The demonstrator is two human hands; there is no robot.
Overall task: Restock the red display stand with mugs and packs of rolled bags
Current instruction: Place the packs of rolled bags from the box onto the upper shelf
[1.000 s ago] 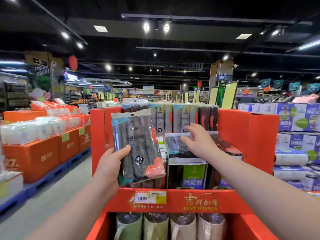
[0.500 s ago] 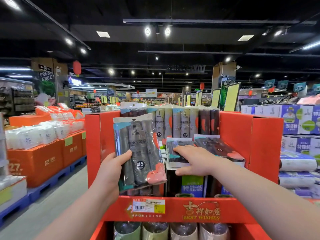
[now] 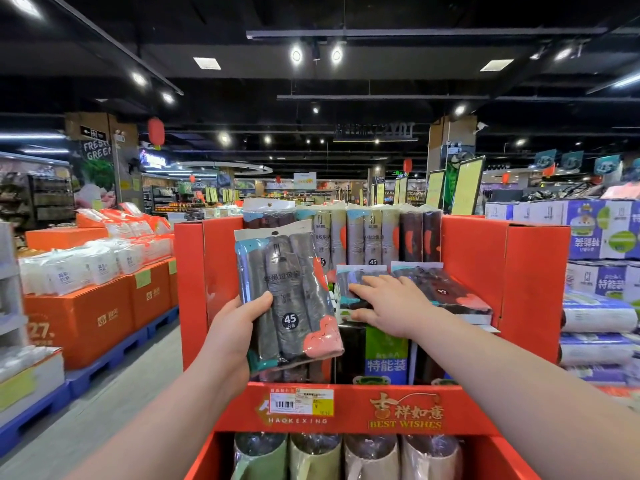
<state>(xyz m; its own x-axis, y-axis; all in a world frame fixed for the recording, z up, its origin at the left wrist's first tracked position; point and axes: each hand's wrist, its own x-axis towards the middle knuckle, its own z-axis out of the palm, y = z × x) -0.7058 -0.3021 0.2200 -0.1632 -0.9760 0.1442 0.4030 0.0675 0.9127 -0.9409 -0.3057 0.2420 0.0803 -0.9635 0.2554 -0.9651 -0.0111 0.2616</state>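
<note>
Left hand (image 3: pixel 235 334), centre-left of the frame, grips an upright pack of rolled bags (image 3: pixel 287 296) before the red display stand (image 3: pixel 471 265); right hand (image 3: pixel 391 303), fingers extended, rests on a flat-lying pack (image 3: pixel 353 280) at centre, above the mugs (image 3: pixel 346 455).

A single wide-angle view from head height faces forward, close before the red display stand (image 3: pixel 471 271). Its field runs from the ceiling (image 3: pixel 242 15) down to the mugs (image 3: pixel 370 457).

Glossy plastic pack (image 3: pixel 289 299), matt cardboard stand (image 3: pixel 471 271)
</note>
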